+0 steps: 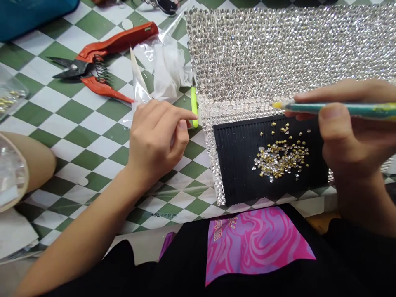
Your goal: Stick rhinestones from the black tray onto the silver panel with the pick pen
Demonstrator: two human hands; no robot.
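Observation:
A wide sheet of clear rhinestones [278, 49] covers the right part of the table. On its lower part lies a black ridged tray [238, 165] with a pile of loose gold-backed stones [281, 159]. My right hand [355, 132] grips a teal pen-like tool [328, 108], its yellow tip over a paler row of the sheet. My left hand [157, 140] rests left of the sheet, index finger stretched toward a neon-green stick [194, 105] at the sheet's left edge, the other fingers curled; whether they hold anything is hidden.
Red-handled pliers [93, 68] lie open at the upper left, beside crumpled clear plastic [168, 68]. A beige container [37, 165] stands at the left edge, below a bag of gold pieces [9, 97]. A teal object [34, 16] fills the top left corner.

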